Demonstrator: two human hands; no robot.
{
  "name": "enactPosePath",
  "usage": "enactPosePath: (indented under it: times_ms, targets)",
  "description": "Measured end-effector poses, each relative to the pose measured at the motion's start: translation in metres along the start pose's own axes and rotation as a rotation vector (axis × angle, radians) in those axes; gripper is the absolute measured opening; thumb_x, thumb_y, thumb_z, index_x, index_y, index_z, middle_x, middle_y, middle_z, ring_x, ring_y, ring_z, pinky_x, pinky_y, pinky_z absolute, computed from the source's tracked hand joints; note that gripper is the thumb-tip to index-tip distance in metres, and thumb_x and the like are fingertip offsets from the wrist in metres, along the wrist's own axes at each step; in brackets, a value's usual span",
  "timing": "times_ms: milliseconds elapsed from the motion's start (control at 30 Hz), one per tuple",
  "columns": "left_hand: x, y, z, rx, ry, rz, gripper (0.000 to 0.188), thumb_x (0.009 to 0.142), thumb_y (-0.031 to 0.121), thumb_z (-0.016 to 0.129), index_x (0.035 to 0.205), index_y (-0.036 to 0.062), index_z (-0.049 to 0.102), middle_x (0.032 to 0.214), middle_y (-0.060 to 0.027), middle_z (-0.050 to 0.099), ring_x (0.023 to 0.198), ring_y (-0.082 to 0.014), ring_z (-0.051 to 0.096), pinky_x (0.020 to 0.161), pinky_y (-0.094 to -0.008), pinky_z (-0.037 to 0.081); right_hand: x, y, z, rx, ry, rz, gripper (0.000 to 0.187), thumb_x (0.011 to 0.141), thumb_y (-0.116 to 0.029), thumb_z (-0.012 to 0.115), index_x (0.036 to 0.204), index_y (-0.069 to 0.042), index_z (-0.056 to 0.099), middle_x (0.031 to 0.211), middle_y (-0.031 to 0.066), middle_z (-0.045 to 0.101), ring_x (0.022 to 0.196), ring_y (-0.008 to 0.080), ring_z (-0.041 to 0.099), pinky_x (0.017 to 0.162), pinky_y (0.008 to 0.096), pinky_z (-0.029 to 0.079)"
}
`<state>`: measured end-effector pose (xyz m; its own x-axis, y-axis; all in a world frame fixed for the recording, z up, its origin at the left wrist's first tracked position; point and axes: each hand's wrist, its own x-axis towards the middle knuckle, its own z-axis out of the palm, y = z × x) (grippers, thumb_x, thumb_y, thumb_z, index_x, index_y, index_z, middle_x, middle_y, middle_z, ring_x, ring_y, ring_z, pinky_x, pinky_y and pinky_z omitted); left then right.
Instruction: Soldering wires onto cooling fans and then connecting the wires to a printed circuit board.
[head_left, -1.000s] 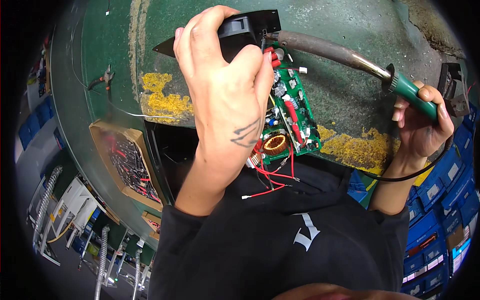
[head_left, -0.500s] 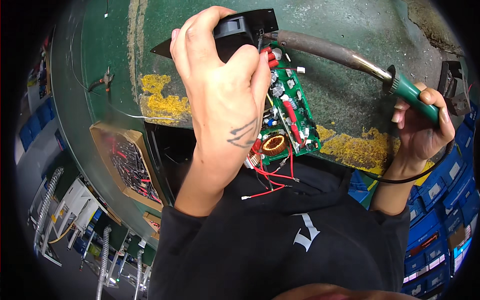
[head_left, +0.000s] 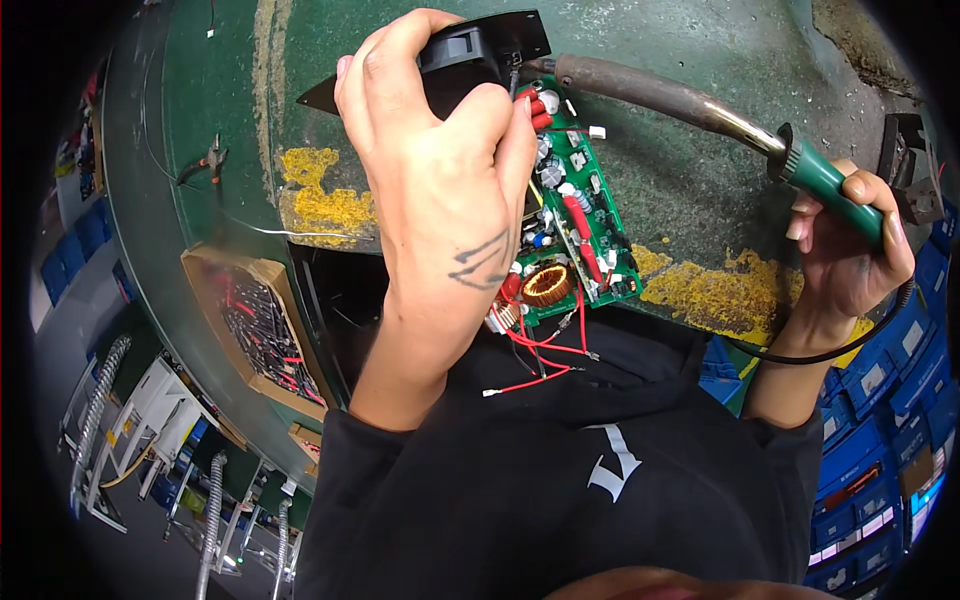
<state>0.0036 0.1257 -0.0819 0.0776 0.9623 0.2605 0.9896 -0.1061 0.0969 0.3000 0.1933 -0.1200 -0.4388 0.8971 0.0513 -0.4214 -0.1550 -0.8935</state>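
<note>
My left hand [head_left: 440,170] is closed around a black panel with a socket housing [head_left: 465,50], tilted up over the bench. Between its thumb and forefinger runs a thin dark wire [head_left: 515,78] that meets the panel's terminal. My right hand [head_left: 850,225] grips the green handle of a soldering iron [head_left: 690,105]; the tip reaches that terminal, though exact contact is hard to make out. Below the panel lies a green circuit board [head_left: 585,230] with a copper coil, capacitors and red-sleeved parts. Red wires [head_left: 540,384] trail from its near end. My left hand hides part of the board.
Orange-handled cutters [head_left: 208,162] lie on the green bench [head_left: 700,200] at left, near a strand of solder wire [head_left: 290,233]. A cardboard box [head_left: 262,325] of dark and red pieces sits nearer me. At far right are a metal stand [head_left: 908,165] and blue bins [head_left: 860,430].
My left hand, the panel and the circuit board have shifted slightly left. The soldering iron's tip stays by the terminal, and my right hand has barely moved.
</note>
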Motion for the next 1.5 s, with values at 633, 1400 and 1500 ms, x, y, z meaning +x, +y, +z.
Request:
enactPosePath:
  times_ms: [633, 1400, 1500]
  targets:
    - [0.0013, -0.0005, 0.0015, -0.010, -0.006, 0.009, 0.012, 0.080, 0.008, 0.073, 0.077, 0.0018, 0.063, 0.126, -0.0164, 0.052, 0.114, -0.0361, 0.047, 0.098, -0.0436, 0.036, 0.0019, 0.0017, 0.0005, 0.020, 0.027, 0.019, 0.056, 0.096, -0.036, 0.030, 0.113, 0.008, 0.061, 0.086, 0.0266, 0.063, 0.061, 0.0260, 0.064, 0.050, 0.0264, 0.048]
    - [0.0011, 0.0008, 0.0004, -0.012, 0.008, 0.004, 0.012, 0.079, 0.008, 0.074, 0.078, 0.0015, 0.063, 0.126, -0.0172, 0.052, 0.113, -0.0370, 0.047, 0.097, -0.0446, 0.037, 0.0002, 0.0013, 0.0017, 0.039, -0.002, 0.015, 0.057, 0.097, -0.037, 0.028, 0.115, 0.006, 0.060, 0.089, 0.0246, 0.062, 0.062, 0.0256, 0.063, 0.051, 0.0266, 0.048]
    - [0.0014, 0.0003, 0.0005, 0.004, 0.005, 0.015, 0.013, 0.079, 0.008, 0.074, 0.078, 0.0013, 0.063, 0.125, -0.0172, 0.052, 0.112, -0.0366, 0.048, 0.097, -0.0445, 0.037, 0.0007, 0.0016, 0.0011, 0.056, -0.004, 0.015, 0.057, 0.097, -0.037, 0.027, 0.115, 0.006, 0.060, 0.090, 0.0249, 0.062, 0.062, 0.0258, 0.063, 0.050, 0.0266, 0.048]
